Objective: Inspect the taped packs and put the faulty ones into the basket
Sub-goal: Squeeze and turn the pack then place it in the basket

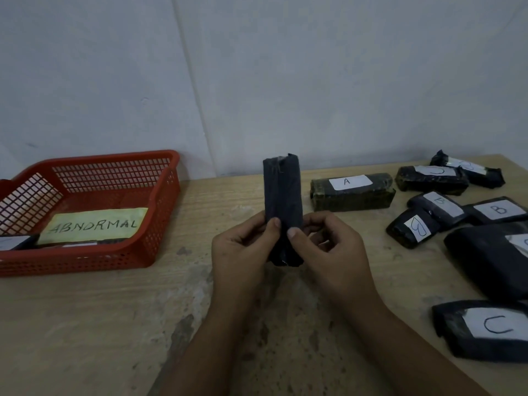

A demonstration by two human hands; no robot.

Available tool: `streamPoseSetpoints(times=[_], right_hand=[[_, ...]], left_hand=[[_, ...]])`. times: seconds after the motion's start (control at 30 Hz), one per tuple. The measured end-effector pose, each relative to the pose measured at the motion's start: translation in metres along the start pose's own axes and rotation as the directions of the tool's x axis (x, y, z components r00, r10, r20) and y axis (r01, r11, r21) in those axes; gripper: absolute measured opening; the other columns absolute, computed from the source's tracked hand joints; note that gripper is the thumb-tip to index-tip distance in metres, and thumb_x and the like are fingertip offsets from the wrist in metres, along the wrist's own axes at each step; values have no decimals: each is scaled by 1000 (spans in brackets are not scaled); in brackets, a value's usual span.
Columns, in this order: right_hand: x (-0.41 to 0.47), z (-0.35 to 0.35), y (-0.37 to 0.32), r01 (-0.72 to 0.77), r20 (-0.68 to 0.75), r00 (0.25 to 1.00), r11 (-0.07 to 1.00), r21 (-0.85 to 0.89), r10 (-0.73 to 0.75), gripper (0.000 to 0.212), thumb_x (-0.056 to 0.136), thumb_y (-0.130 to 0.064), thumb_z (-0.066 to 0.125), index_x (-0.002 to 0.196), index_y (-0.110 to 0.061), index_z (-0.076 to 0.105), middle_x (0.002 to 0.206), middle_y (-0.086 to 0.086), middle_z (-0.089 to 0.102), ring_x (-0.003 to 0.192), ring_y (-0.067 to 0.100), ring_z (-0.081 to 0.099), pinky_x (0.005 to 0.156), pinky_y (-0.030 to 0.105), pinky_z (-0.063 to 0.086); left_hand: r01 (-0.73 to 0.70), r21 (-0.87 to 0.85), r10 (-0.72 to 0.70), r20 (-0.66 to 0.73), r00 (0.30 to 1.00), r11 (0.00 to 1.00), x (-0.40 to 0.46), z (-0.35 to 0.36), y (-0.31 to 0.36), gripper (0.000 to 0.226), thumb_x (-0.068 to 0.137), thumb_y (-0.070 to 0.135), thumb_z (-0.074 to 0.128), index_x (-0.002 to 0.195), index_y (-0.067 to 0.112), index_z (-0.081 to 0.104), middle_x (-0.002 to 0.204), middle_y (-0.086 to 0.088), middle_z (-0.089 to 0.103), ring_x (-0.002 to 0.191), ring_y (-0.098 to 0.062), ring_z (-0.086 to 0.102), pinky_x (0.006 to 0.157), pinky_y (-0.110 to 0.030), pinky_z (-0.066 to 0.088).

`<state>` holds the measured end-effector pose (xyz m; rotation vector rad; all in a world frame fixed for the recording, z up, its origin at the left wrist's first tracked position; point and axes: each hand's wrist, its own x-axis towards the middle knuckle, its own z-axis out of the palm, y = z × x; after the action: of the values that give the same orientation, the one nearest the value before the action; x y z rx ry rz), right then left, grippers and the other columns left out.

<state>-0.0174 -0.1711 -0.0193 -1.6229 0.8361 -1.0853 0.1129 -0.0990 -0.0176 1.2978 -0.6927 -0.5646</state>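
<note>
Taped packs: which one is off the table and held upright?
The black pack at the centre, gripped near its lower end by the left hand and right hand. All the others lie flat, and it shows no letter label.

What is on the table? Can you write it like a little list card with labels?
held pack: black taped pack, upright, no label showing
left hand: left hand grips its lower part
right hand: right hand grips its lower part
basket: red basket on the left, with a yellow note reading ABNORMAL
waiting packs: pack A, pack C and others, on the right
surface: wooden table
</note>
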Motion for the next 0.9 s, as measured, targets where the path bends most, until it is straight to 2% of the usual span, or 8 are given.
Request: streamPoseSetpoints(times=[0.1, 0.2, 0.27, 0.47, 0.6, 0.73, 0.83, 0.9], right_hand=[[0, -2, -1, 56, -108, 993, 998, -10, -56, 20, 94, -42, 75, 109, -29, 72, 91, -8, 72, 78, 14, 71, 65, 34, 64], [2, -3, 2, 98, -156, 984, 994, 54, -88, 10, 100, -29, 74, 106, -22, 77, 90, -2, 76, 85, 24, 75, 72, 52, 65], [3, -4, 4, 126, -159, 980, 991, 47, -117, 5, 101, -23, 74, 102, -19, 78, 88, 3, 76, 84, 30, 74, 73, 58, 62], [-2, -2, 2, 128, -113, 986, 991, 44, -123, 4, 99, -18, 75, 97, -17, 77, 83, 2, 76, 78, 26, 74, 69, 54, 63], [-2, -1, 2, 105, -95, 990, 993, 57, -99, 3, 96, -20, 79, 97, -18, 77, 83, 2, 75, 78, 28, 73, 70, 52, 64], [-2, -1, -6, 104, -161, 984, 983, 154, -79, 19, 93, -27, 79, 109, -17, 74, 94, -2, 76, 88, 20, 75, 77, 36, 66], [-2, -4, -9, 119, -188, 978, 978, 171, -86, 12, 96, -16, 77, 108, -19, 75, 94, -1, 76, 89, 23, 75, 77, 36, 65], [-3, -6, -10, 122, -172, 980, 984, 131, -99, 12, 96, -17, 77, 108, -18, 74, 94, -2, 76, 90, 22, 75, 78, 40, 66]], left_hand=[[-12, -5, 13, 62, 998, 1000, -5, 4, 0, 31, 99, 10, 74, 129, 8, 77, 111, -1, 84, 104, -20, 82, 90, -45, 68], [-8, -39, 12, 90, 996, 999, -8, 9, 0, 28, 98, 3, 74, 126, 5, 78, 108, -1, 85, 103, -19, 82, 89, -37, 67], [-11, -52, 16, 94, 995, 999, -9, 10, 1, 28, 98, 1, 74, 125, 4, 78, 106, -1, 85, 102, -19, 82, 89, -34, 67], [24, -111, -21, 29, 999, 994, -6, 8, 7, 29, 95, 8, 77, 123, 5, 79, 100, -1, 85, 93, -19, 83, 78, -38, 69], [-15, -45, 16, 24, 1000, 999, -2, 4, 5, 20, 97, 6, 76, 115, 3, 82, 97, -2, 85, 92, -20, 83, 78, -39, 69], [-33, -28, 35, 70, 997, 999, -8, 7, 6, 21, 97, 5, 76, 117, 3, 82, 98, -4, 85, 94, -22, 83, 82, -36, 68], [-14, -78, 21, 90, 996, 997, -13, 11, 11, 28, 96, 6, 77, 124, 7, 80, 104, -4, 85, 97, -20, 83, 82, -36, 68], [-4, -127, 14, 79, 997, 992, -14, 13, 17, 33, 96, 9, 77, 129, 9, 78, 107, -3, 85, 99, -19, 82, 83, -39, 69]])
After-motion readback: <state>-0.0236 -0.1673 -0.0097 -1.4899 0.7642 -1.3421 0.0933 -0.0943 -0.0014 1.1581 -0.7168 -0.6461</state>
